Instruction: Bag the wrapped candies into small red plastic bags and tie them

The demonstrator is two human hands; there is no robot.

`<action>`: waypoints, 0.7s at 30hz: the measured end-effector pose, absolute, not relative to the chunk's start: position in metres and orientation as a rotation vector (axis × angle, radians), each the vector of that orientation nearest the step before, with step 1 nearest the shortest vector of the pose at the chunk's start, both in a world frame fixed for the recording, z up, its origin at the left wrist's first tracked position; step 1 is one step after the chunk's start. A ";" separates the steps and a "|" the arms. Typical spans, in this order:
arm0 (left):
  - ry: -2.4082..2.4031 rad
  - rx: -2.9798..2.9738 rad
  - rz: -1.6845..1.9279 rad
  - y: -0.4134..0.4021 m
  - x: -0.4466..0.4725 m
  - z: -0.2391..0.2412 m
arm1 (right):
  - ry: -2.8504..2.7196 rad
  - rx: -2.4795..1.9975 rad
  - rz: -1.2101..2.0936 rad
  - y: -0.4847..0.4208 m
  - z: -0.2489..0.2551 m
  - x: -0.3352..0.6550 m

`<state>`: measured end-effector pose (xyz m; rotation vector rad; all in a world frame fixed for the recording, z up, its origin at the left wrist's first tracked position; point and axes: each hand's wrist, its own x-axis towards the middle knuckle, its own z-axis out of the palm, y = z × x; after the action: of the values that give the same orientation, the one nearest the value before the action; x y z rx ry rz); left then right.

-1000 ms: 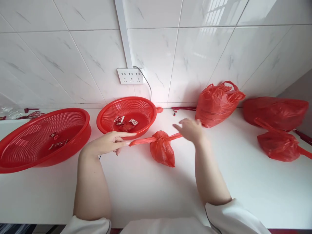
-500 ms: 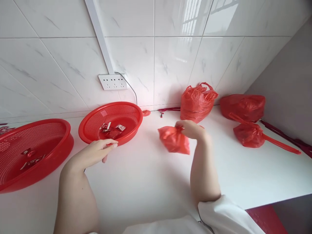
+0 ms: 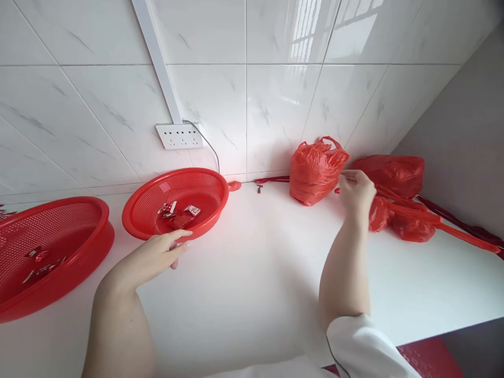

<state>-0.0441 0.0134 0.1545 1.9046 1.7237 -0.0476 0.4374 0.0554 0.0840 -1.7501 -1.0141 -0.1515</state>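
Observation:
My left hand (image 3: 168,249) rests at the near rim of a round red plastic colander (image 3: 210,223), its fingers stretched over the edge. Small red and white wrapped packets (image 3: 183,218) lie in that colander. At the right, my right hand (image 3: 357,191) is raised with its fingers closed. A small red plastic bag (image 3: 379,215) shows just beside that wrist; the bag's neck is hidden behind the hand. This bag is up against another knotted red bag (image 3: 413,227) with long handles trailing to the right.
A second red colander (image 3: 90,252) with a few packets stands at the left. By the tiled wall are a full upright red bag (image 3: 315,173), a larger red bag (image 3: 397,170), a tiny red item (image 3: 259,189) and a power socket strip (image 3: 180,136).
My right hand has moved right and away from me, carrying the small red bag from the middle of the table to the bags at the right. My left hand stays at the colander rim.

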 end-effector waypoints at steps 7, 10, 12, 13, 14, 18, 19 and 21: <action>1.716 1.872 0.038 0.019 -0.055 0.146 | -1.308 -2.141 -0.035 0.135 0.086 0.431; 1.690 1.867 0.060 0.018 -0.054 0.145 | -1.177 -2.312 -0.009 0.143 0.075 0.424; 1.665 1.875 0.082 0.016 -0.052 0.146 | -1.136 -2.306 0.017 0.142 0.065 0.412; 1.654 1.879 0.096 0.015 -0.050 0.146 | -1.148 -2.284 0.035 0.141 0.059 0.404; 1.640 1.883 0.111 0.015 -0.048 0.146 | -1.169 -2.254 0.054 0.139 0.054 0.394; 1.566 1.912 0.158 0.014 -0.041 0.146 | -1.371 -2.051 0.177 0.128 0.038 0.348; 1.551 1.920 0.160 0.014 -0.040 0.146 | -1.445 -1.989 0.214 0.124 0.038 0.338; 1.553 1.927 0.137 0.013 -0.038 0.147 | -1.571 -1.884 0.272 0.115 0.042 0.322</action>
<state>-0.0383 0.0131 0.1467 1.9271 1.5526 0.1367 0.3217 0.1148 0.0422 -1.8840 -1.5712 0.2717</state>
